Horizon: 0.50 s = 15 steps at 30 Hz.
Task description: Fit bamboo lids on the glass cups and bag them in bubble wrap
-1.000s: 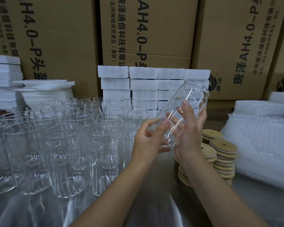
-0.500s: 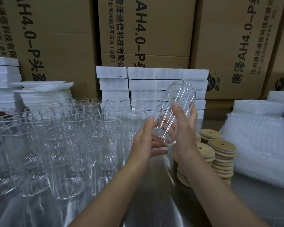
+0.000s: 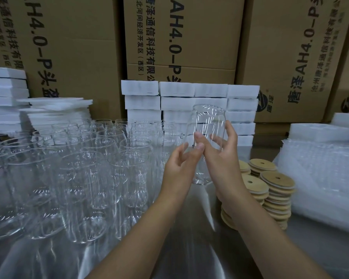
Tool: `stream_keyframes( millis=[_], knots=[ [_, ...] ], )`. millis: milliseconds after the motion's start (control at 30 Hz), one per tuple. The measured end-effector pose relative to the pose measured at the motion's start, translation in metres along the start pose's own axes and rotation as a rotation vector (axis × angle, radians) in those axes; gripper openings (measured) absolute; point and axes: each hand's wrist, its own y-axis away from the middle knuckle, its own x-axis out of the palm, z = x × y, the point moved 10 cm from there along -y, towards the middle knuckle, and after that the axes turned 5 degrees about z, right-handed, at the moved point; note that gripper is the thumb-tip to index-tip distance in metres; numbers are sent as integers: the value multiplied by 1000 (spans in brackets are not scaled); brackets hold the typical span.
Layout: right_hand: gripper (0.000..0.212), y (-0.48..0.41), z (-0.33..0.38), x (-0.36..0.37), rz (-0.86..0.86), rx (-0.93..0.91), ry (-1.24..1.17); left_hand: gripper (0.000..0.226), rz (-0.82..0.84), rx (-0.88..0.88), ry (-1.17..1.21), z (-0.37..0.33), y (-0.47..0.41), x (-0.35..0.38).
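Cartons [image 3: 181, 37] behind the tabletop's back edge read "AH4.0-P" plus "唐泽通信科技有限"; the rt one [image 3: 290, 57] reads "唐泽AH4.0-P". Smaller print is too blurred to read.

Glass cup [image 3: 208, 121] is held roughly upright over the tabletop [image 3: 320, 248], mouth up, w/ no lid on it. Right hand [image 3: 222, 164] grasps it around the lower half: thumb across the front wall, fingers [image 3: 231, 131] wrapped behind. The rim stands clear above the grip and the base shows just below it. Left hand [image 3: 177, 170] has loosely bent fingers, tips at the cup's lower left wall — can't tell if it really grips.

Bamboo lids [image 3: 276, 188] are stacked just rt of the right wrist. Bubble wrap [image 3: 320, 178] lies toward the rt edge. Other cups [image 3: 79, 168] crowd the left half, w/ white foam blocks [image 3: 177, 91] along the back edge.
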Motion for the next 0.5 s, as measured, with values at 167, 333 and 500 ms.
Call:
stream_keyframes(
  millis=[167, 333, 500],
  knots=[
    [73, 1, 3, 7, 64, 14, 121, 104, -7, -83, 71, 6, 1, 0],
    [46, 1, 19, -1, 84, -63, 607, 91, 26, -222, 243, 30, 3, 8],
    [34, -22, 38, -34, -28, -8, 1018, 92, -76, -180, 112, 41, -3, -6]
  ],
)
